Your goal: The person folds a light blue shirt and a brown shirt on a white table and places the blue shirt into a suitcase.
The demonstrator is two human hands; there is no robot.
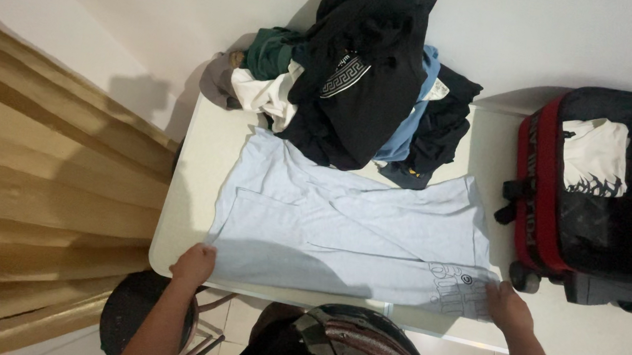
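A pale blue T-shirt (pixel 350 227) lies spread flat on a white table (pixel 191 189), directly in front of the heap of dark clothes (pixel 357 73) piled at the table's far edge. Its hem runs along the near table edge, well away from the heap.

The left hand (pixel 193 263) is closed on the hem corner on the side of the tan curtain (pixel 38 174), fingers curled over the cloth. The right hand (pixel 509 306) pinches the opposite hem corner, beside the grey print, on the side where a red and black suitcase (pixel 600 189) stands to the right of the heap.

The shirt looks like thin knit cotton: light, limp and soft, with no stiffness of its own. It probably sags and wrinkles wherever it is unsupported and drags rather than slides on the tabletop. It seems best held at 2 well-apart points along 1 edge, corners or shoulder seams, so the cloth stays taut between the hands. Nothing about it appears fragile.
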